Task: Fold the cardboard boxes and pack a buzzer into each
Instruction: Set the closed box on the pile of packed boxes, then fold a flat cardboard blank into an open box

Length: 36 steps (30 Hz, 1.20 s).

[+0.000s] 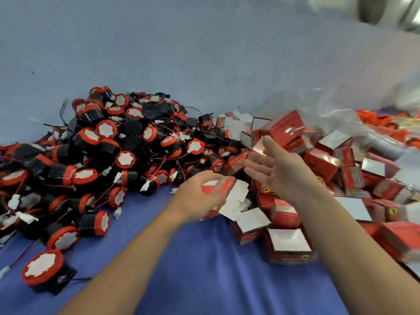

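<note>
Buzzers lie heaped on the left of the blue worktop. They have black bodies, red rims and white-papered faces, and the heap is banked against the wall. One loose buzzer lies apart at the near left edge.

Moving right, my left hand sits just past the foot of that heap, its fingers curled over a red cardboard box and gripping it. White flaps hang loose from the box's near end, so I take it as not yet squared up or closed, though blur keeps me from reading its exact shape. My right hand hovers just beside it, palm turned toward the left, fingers straight and spread, holding nothing. Under and beyond that hand sprawls the pile of boxes, red-sided with silvery-white faces. Behind them is a crumpled clear plastic bag.

I judge the step in hand to be the folding of this one box, with no buzzer in it that I can see. The next move calls for the right hand to close in on the loose flaps — left hand holding the box firm, one end tucked shut, the other kept open. After that comes a reach across to the heap for a single buzzer, lifted clear of its neighbours.
</note>
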Each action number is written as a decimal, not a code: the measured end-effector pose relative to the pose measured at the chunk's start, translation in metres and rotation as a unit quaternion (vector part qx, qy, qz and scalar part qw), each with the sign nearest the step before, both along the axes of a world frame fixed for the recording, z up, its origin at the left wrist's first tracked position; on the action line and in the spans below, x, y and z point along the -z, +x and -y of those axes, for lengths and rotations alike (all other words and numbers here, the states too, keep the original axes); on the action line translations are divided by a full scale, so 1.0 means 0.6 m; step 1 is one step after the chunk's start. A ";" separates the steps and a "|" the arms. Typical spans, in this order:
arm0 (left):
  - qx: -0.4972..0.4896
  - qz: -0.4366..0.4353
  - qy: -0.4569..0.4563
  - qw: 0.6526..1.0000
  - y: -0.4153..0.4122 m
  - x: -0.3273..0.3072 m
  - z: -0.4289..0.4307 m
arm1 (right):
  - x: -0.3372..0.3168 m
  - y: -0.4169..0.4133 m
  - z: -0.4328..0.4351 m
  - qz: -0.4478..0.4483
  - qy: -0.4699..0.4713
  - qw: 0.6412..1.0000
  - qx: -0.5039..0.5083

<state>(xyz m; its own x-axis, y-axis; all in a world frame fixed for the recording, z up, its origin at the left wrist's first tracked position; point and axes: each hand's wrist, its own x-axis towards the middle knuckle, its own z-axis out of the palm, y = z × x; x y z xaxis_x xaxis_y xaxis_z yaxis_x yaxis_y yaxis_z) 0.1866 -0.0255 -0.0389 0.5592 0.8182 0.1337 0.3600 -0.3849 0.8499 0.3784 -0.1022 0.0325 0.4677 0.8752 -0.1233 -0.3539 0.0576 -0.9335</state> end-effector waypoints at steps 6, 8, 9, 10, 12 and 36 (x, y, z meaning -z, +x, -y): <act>0.115 -0.256 0.095 0.955 0.012 0.030 -0.012 | 0.080 -0.027 -0.001 0.132 -0.056 0.989 0.028; 0.101 -0.247 0.133 0.955 0.011 0.038 -0.014 | 0.118 -0.042 0.003 0.206 -0.081 0.975 0.033; 0.108 -0.242 0.139 0.954 0.008 0.041 -0.017 | 0.133 -0.047 0.003 0.235 -0.097 0.966 0.038; 0.119 -0.235 0.134 0.955 0.005 0.041 -0.021 | 0.144 -0.050 0.003 0.251 -0.110 0.961 0.044; 0.139 -0.219 0.104 0.960 -0.006 0.036 -0.029 | 0.155 -0.047 0.004 0.269 -0.113 0.955 0.058; -0.285 0.481 -0.210 0.803 -0.124 0.028 -0.038 | 0.180 -0.133 0.000 0.595 -0.069 0.801 0.015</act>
